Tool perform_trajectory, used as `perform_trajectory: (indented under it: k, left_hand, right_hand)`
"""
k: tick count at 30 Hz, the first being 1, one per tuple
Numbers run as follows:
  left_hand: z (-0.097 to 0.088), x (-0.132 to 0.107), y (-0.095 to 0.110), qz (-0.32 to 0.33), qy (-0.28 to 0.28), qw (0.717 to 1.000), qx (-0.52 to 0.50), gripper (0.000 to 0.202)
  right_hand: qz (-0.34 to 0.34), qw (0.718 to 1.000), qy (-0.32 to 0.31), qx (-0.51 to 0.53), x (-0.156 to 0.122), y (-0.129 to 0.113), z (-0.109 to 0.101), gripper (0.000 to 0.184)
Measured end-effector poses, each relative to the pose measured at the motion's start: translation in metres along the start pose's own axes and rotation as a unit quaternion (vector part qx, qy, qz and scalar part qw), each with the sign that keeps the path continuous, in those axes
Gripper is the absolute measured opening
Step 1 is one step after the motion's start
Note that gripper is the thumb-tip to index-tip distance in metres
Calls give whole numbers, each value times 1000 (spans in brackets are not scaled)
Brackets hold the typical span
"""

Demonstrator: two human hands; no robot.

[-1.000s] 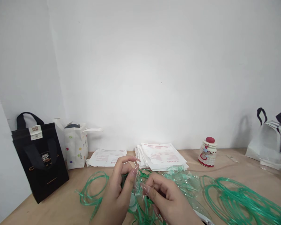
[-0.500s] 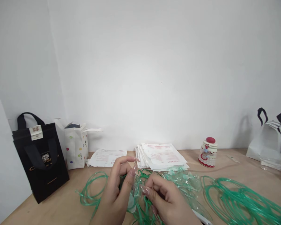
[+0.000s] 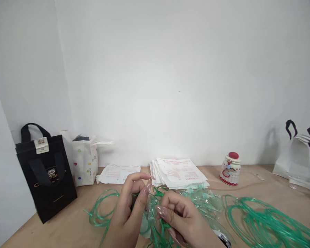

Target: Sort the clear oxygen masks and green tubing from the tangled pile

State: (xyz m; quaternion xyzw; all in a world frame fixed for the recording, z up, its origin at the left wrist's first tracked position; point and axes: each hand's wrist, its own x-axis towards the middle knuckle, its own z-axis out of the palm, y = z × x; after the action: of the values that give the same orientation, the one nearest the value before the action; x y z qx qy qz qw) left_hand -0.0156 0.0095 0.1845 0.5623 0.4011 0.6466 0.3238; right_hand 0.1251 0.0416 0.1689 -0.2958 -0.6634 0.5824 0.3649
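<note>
My left hand [image 3: 130,206] is curled with thumb and index finger close together, around the edge of a clear plastic mask [image 3: 151,208], whose far side the fingers hide. Thumb and fingers of my right hand [image 3: 182,217] are pinched on a green strap [image 3: 165,224] just right of the mask. More green strands [image 3: 158,239] hang below and between both hands. Further clear green-tinted plastic masks [image 3: 206,199] lie in a heap beyond my right hand. Coiled green tubing [image 3: 95,217] rests left of my left hand.
A large coil of green tubing [image 3: 268,220] spreads over the right of the table. Printed white packets [image 3: 182,172] lie by the wall. A black bag [image 3: 48,199] and dotted white bag [image 3: 84,165] stand left; a red-lidded jar [image 3: 230,169] and another bag [image 3: 286,158] stand right.
My right hand has turned slightly and its pinch now shows a green strand beneath the thumb. The left hand stays almost where it was. The whole view has shifted a little.
</note>
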Motion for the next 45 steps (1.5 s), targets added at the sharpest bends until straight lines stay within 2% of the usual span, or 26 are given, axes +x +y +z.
perform_trajectory:
  k: [4,10,15,20,26,28,30,33,36,40,45]
  left_hand:
    - [0,0,0,7,-1,1000,-6,23]
    - [2,-2,-3,13,-3,1000,-11,22]
    - [5,-1,-3,23,7,1000,0,20]
    - [10,-1,-3,8,-12,999,-29,20]
    - [10,-3,-3,-9,-11,999,-46,24]
    - [9,-3,-4,-17,-6,999,-46,25]
    - [9,-3,-5,-22,-7,999,-48,25]
    - [11,-2,-8,-7,-22,999,-35,25]
    - [13,-2,-11,32,-32,999,21,23]
    - [13,1,-14,38,-52,996,57,22]
    - [17,-1,-14,49,-57,996,48,25]
  right_hand:
    - [-27,999,16,-8,1,2,2,40]
    - [-76,990,59,-101,-2,4,4,38]
    - [-129,966,103,-197,-2,7,6,38]
    - [-163,938,152,-265,-1,10,6,37]
    - [-191,913,147,-330,-3,9,1,33]
    - [-181,915,146,-331,-3,5,0,29]
    - [-152,940,119,-282,-2,1,-1,27]
    - [-100,982,59,-151,1,-3,-4,32]
    - [-42,997,62,7,7,-2,-7,28]
    - [11,974,68,217,12,6,-7,21]
    - [30,940,87,327,18,17,-4,18]
